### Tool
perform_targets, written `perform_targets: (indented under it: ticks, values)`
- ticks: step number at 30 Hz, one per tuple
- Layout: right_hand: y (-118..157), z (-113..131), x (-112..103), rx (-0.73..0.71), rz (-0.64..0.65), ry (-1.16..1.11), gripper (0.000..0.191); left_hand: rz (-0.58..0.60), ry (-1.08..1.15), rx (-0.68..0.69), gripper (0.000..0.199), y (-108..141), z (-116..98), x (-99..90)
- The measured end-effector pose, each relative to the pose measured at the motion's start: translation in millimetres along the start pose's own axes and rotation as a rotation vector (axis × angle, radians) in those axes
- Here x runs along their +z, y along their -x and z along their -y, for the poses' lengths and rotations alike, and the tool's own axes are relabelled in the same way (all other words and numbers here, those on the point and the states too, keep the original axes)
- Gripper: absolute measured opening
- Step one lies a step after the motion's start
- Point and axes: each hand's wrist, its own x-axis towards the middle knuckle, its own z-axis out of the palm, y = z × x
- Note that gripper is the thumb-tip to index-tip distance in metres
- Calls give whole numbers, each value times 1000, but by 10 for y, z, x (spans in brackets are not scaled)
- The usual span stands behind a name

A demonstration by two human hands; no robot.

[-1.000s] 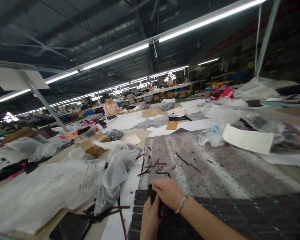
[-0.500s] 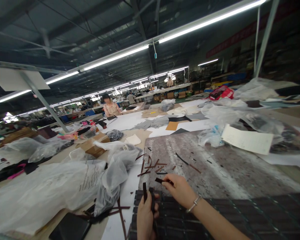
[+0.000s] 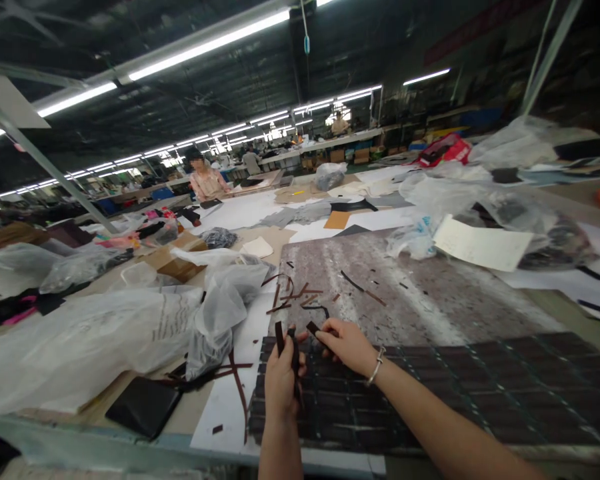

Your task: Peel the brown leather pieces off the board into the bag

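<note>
My left hand is closed around a dark brown strip, which stands up past the thumb. Behind that strip, a black item is also in the left hand; its kind I cannot make out. Just to the right, my right hand pinches the end of another short dark strip between thumb and fingers. Both hands are over the near-left part of a layer of dark brown rectangular pieces in rows. Beyond the hands, several loose thin brown strips lie on a worn grey-brown board.
Clear plastic bags crowd the left, beside a black flat object. More strips lie on white paper. A cream card leans on bags at right. Across the table is a person.
The view has tilted down, showing the table's near edge. The strip in my right hand now points more upward. Both hands keep their strips, close together.
</note>
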Motion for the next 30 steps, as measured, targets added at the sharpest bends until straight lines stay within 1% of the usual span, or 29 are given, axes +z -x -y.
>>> perform_targets:
  ticks: [3, 5, 6, 10, 11, 13, 15, 17, 20, 23, 26, 30]
  values:
    - [4, -19, 1, 78, 22, -62, 17, -14, 15, 0, 45, 1, -10, -6]
    - [8, -29, -14, 46, -6, -7, 16, -20, 41, -3, 43, 5, -17, -14]
    - [10, -35, -26, -11, -43, 56, 15, -14, 54, -14, 43, 7, -18, -21]
    - [24, -57, -66, -335, -199, 311, 11, 47, 80, -100, 44, 10, -9, -52]
    - [32, -59, -68, -395, -205, 333, 11, 65, 76, -119, 44, 13, -6, -56]
    - [56, -57, -60, -480, -168, 334, 14, 88, 54, -135, 45, 24, -5, -53]
    - [83, -52, -45, -513, -112, 324, 16, 91, 9, -136, 46, 43, -10, -36]
    - [96, -54, -38, -476, -73, 308, 18, 87, -48, -145, 48, 63, -17, -17]
    - [56, -92, -74, -320, -97, 252, 17, 82, -88, -157, 49, 66, -22, -12]
    - [-42, -160, -179, -142, -136, 232, 20, 24, -21, -102, 46, 22, -21, -56]
    - [-139, -219, -295, -5, -98, 284, 21, -59, 93, -38, 40, -32, -29, -110]
    - [-210, -255, -330, 45, -26, 318, 17, -67, 164, -37, 38, -50, -51, -126]
